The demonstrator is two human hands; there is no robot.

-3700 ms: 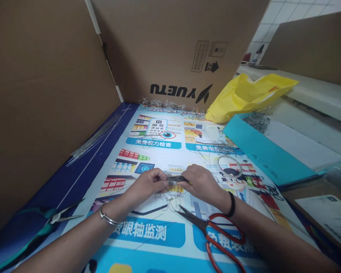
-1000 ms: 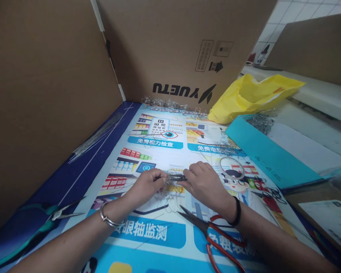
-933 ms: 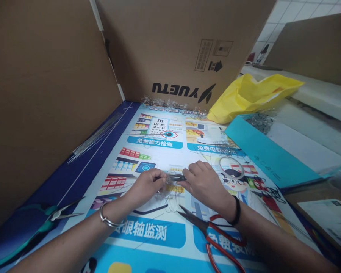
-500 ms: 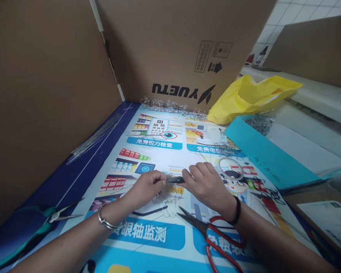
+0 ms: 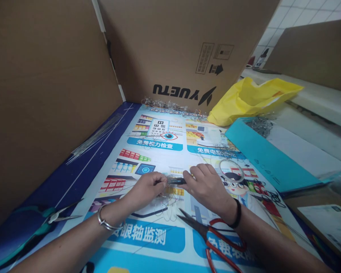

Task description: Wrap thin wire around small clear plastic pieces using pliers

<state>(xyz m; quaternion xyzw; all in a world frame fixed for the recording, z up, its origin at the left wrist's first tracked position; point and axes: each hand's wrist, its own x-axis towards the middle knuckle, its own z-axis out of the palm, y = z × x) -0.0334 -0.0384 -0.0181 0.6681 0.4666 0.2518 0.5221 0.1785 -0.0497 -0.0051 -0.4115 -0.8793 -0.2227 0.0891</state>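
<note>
Head view — single camera worn on the person's head, facing forward and down over the printed mat [image 5: 159, 235]. Close range: both forearms enter from the lower edge, left hand [image 5: 147, 187] and right hand [image 5: 208, 185] meeting at frame centre. Cardboard panels [image 5: 45, 94] fill the upper left and top — tiled wall in the upper right corner.

right hand [image 5: 208, 185]: opened from curled grip to fingers spread flatter over dark pliers [image 5: 176, 181] | left hand [image 5: 147, 186]: edged slightly lower | thin wire [image 5: 167, 201]: loops sagged lower toward red scissors [image 5: 216, 237]
</note>
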